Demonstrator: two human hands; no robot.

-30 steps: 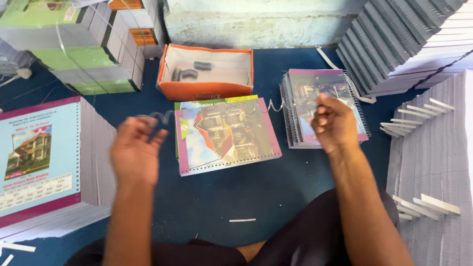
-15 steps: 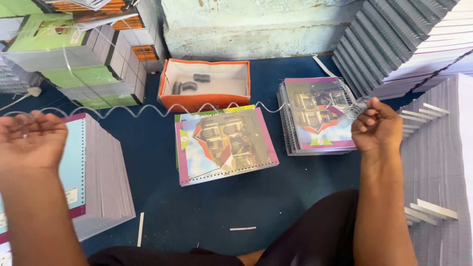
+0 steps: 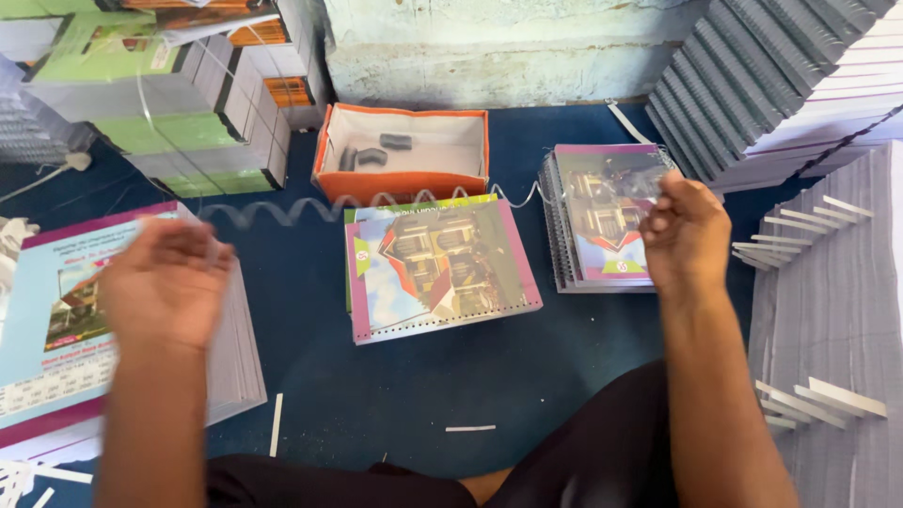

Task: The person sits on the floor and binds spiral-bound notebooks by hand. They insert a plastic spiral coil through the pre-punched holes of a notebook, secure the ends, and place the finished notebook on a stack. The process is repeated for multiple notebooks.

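1. Blue floor (image 3: 564, 376) carries the stacks; the punched notebook (image 3: 440, 268) lies at mid-floor, holes toward the person, ready for binding.
2. Left hand (image 3: 167, 282) and right hand (image 3: 685, 230) each pinch an end of the spiral wire (image 3: 310, 209), stretching it taut above the notebook.

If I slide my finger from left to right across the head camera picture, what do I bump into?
Stack of blue-covered books with purple edge → blurred left hand → colourful unbound notebook with punched edge → spiral-bound notebook pile → right hand → grey paper stacks with white slips.
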